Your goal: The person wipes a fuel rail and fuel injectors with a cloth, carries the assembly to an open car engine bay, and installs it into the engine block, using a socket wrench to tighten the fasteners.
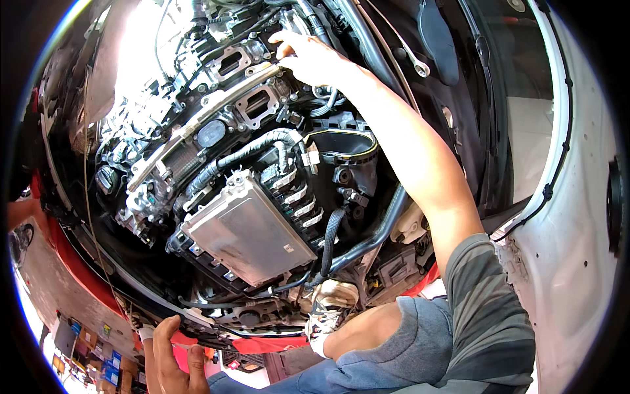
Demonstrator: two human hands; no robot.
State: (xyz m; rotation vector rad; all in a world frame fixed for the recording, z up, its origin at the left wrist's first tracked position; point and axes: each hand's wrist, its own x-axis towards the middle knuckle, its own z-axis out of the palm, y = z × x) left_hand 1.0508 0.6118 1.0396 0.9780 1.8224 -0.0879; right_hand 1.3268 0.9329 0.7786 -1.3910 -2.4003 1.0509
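My right arm reaches over a car engine, with my right hand [308, 58] at its far end. Its fingers are bent and spread, just above the end of a long pale metal rail [213, 104]; I make out nothing in them, though their undersides are hidden. Close by are two rectangular ports [257, 106] in the engine's side. Low at the left, my left hand [176, 364] is raised, forefinger and thumb apart, holding nothing visible. Nearer than the rail sits a flat silver metal box [249, 226] with a row of connectors.
A black open-mouthed duct [341, 146] stands right of the box. A thick black hose [380, 226] curves below it. A combination wrench [417, 62] lies beyond my arm. My shoe [333, 303] is at the bay's front, beside red covering [269, 344]. The white fender [564, 276] is right.
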